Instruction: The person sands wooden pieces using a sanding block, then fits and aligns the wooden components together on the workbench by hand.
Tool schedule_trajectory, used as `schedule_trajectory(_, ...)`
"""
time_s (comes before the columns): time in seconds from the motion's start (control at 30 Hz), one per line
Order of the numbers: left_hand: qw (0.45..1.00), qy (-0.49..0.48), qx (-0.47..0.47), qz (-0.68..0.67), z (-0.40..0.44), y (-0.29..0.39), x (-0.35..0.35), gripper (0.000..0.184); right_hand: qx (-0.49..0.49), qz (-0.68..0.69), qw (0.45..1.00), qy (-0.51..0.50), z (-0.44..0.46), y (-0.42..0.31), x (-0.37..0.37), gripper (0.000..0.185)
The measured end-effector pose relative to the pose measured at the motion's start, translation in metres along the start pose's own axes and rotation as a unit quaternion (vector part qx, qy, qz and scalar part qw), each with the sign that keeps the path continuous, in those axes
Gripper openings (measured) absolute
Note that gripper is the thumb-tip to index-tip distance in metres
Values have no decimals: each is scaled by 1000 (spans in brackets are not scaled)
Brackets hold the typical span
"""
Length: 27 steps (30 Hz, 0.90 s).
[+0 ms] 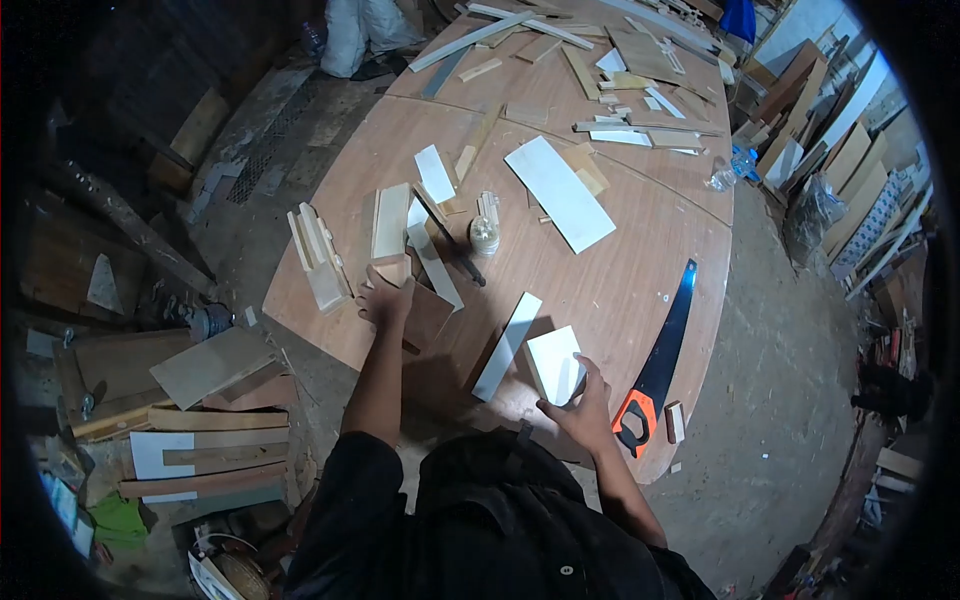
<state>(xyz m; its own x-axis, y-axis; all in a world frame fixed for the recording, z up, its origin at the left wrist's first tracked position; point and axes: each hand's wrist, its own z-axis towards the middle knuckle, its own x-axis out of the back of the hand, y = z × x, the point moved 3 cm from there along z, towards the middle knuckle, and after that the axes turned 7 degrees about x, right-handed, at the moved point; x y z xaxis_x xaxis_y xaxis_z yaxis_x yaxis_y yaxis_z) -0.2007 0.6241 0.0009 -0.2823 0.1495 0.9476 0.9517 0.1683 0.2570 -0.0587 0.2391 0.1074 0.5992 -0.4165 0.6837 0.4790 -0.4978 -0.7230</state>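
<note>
My left hand (pixel 384 300) is closed on a small wooden block (pixel 392 268) at the near left of the table, just below an upright-lying pale board (pixel 391 222). On the right, my right hand (pixel 583 402) grips the lower right edge of a white block (pixel 556 364). A narrow white strip (pixel 507 347) lies to the left of that block. Beyond my left hand are another white strip (pixel 434 262), a dark thin tool (pixel 460 247) and a small jar (pixel 484 236). A saw with an orange handle (pixel 636 418) lies right of my right hand.
The wooden table (pixel 640 280) carries a large white board (pixel 560 194) and scattered offcuts at its far end. Stacked wood strips (pixel 319 258) lie at its left edge. A small wooden piece (pixel 675 422) sits at the right edge. More boards (pixel 212 366) lie on the left.
</note>
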Motion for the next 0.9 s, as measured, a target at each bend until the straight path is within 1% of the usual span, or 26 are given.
schedule_trajectory(0.03,1000,-10,25,0,11,5,-2,97,-6,-3,1000,2,1,-4,-3,98)
schedule_trajectory(0.1,1000,-16,20,0,31,14,-8,97,-41,38,998,-1,3,-12,-9,98)
schedule_trajectory(0.2,999,-32,10,-1,50,24,-15,97,-63,41,997,-2,7,-18,-16,98)
schedule_trajectory(0.27,995,66,-76,-6,58,32,-18,96,-79,46,996,4,9,-19,-22,98)
schedule_trajectory(0.3,975,180,-127,-10,48,39,-20,77,-92,53,994,8,9,-19,-24,99)
schedule_trajectory(0.33,976,176,-129,-9,43,42,-27,77,-96,51,994,9,9,-19,-27,99)
schedule_trajectory(0.37,979,64,-185,-61,39,47,-41,65,-106,54,993,22,9,-18,-28,98)
schedule_trajectory(0.4,963,-49,-239,-112,32,53,-51,53,-116,58,991,35,9,-18,-29,98)
schedule_trajectory(0.43,962,-52,-242,-111,24,55,-55,53,-120,57,990,38,10,-19,-31,98)
schedule_trajectory(0.5,963,21,-267,9,10,61,-58,43,-120,44,990,65,12,-22,-31,95)
schedule_trajectory(0.53,963,18,-270,7,11,66,-58,43,-122,41,989,69,12,-24,-30,95)
schedule_trajectory(0.6,962,33,-256,91,16,74,-59,51,-98,12,991,88,14,-32,-28,95)
schedule_trajectory(0.63,962,8,-249,115,20,74,-60,57,-97,12,991,87,14,-34,-28,95)
schedule_trajectory(0.67,962,9,-248,115,21,74,-59,57,-104,23,990,91,15,-35,-28,96)
schedule_trajectory(0.73,954,19,-256,154,20,74,-58,64,-112,35,988,99,17,-38,-28,96)
schedule_trajectory(0.8,955,21,-258,142,17,75,-60,62,-78,-16,991,111,19,-45,-26,98)
schedule_trajectory(0.87,957,24,-260,128,17,75,-67,59,-64,-27,991,115,24,-52,-24,99)
schedule_trajectory(0.9,953,57,-273,115,16,76,-71,60,-50,-37,991,114,27,-56,-22,99)
